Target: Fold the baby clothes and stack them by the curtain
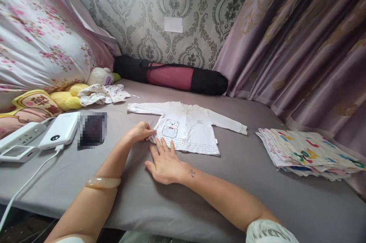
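Observation:
A small white baby shirt [197, 128] lies spread on the grey sheet, its sleeves stretched to both sides. A bear drawing shows on its left half, and rows of print run along the hem. My left hand [141, 131] pinches the shirt's lower left corner between thumb and fingers. Flat beside it, my right hand [164, 163] has its fingers spread, with the fingertips at the hem near that same corner.
A stack of folded printed cloths [311, 153] lies at the right. At the left are a power bank [60, 130], a power strip [21, 136], a blurred dark object [92, 130], a crumpled white garment [104, 94] and plush toys. A black-and-pink roll bag [170, 75] lies along the wall.

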Motion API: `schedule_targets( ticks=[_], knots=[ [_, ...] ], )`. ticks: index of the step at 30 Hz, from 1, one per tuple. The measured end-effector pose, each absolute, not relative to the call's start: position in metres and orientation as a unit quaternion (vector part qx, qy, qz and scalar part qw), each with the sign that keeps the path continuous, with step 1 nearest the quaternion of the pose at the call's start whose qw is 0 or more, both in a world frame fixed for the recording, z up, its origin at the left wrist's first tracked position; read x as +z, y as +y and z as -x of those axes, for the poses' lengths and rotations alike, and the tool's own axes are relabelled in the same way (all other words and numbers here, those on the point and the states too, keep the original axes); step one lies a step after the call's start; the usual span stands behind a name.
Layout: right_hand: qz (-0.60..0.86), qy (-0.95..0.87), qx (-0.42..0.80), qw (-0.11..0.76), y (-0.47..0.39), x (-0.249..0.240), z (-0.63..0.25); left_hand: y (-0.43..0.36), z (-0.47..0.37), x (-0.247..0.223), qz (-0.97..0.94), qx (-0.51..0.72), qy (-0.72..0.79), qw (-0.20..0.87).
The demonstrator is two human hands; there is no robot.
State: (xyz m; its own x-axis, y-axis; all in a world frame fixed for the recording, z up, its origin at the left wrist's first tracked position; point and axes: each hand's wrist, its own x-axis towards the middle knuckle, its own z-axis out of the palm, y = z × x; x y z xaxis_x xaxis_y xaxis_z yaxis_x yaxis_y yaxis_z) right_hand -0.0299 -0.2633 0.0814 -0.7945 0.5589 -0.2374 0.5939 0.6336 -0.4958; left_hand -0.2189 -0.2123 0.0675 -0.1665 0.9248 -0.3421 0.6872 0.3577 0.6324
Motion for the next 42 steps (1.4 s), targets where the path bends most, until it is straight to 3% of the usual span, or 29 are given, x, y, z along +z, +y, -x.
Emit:
schedule_targets(
  ticks=[6,9,12,16,18,21,26,32,39,42],
  knots=[
    [-0.129,0.906,-0.398,0.068,-0.238,0.106,-0.002,-0.207,0.213,0.064,-0.571,0.265,0.762,0.151],
    [-0.167,0.840,-0.515,0.040,-0.198,0.118,-0.027,-0.206,0.200,0.060,-0.613,0.317,0.719,0.081],
    [-0.235,0.747,-0.612,-0.113,-0.151,0.122,-0.058,-0.205,0.188,0.050,-0.691,0.333,0.640,0.059],
    [-0.420,0.607,-0.564,-0.371,-0.092,0.116,-0.100,-0.205,0.180,0.034,-0.756,0.302,0.577,0.065],
    [-0.513,0.522,-0.518,-0.442,-0.068,0.110,-0.118,-0.205,0.179,0.030,-0.769,0.289,0.566,0.067],
    [-0.623,0.445,-0.431,-0.478,-0.040,0.099,-0.140,-0.206,0.180,0.028,-0.773,0.283,0.564,0.065],
    [-0.756,0.452,-0.240,-0.408,-0.017,0.077,-0.170,-0.206,0.180,0.028,-0.771,0.283,0.566,0.067],
    [-0.829,0.435,-0.171,-0.308,-0.021,0.062,-0.191,-0.200,0.177,0.034,-0.762,0.256,0.588,0.086],
    [-0.870,0.447,-0.108,-0.175,-0.034,0.057,-0.199,-0.168,0.165,0.065,-0.744,0.095,0.652,0.113],
    [-0.874,0.451,-0.112,-0.143,-0.036,0.058,-0.203,-0.151,0.152,0.077,-0.737,0.089,0.659,0.120]
  ],
)
